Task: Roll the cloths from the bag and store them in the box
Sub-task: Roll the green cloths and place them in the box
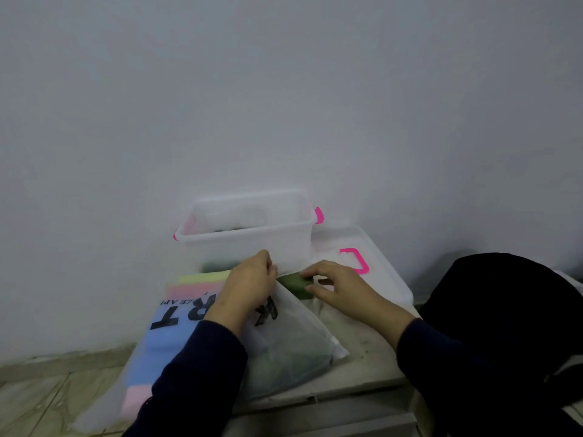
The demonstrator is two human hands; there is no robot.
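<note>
A small dark green cloth (295,287), already wound into a short roll, sits on the counter (362,351) between the person's 2 hands, just in front of the clear plastic storage box with pink latches (249,230). The right hand (339,290) closes its fingers (310,273) over the roll's right end, thumb below and fingertips above, so they pinch the cloth. The left hand (249,283) is curled at the roll's left end, fingers pressed together; whether they actually grip the cloth cannot be told, since the hand hides that end.

The roll's long axis appears to run roughly left to right, tilting slightly down toward the right, parallel to the box's near wall.

It is probably light, soft and springy, so it may loosen once released; holding it around the middle, or at both ends as now, with the free edge tucked underneath, should keep it wound. It is not fragile or slippery.

The translucent white plastic bag with black lettering (220,326) lies beside it under the left forearm, holding more folded cloths in blue, pink and yellow-green. The box's clear lid with a pink handle (362,263) rests to the right.
</note>
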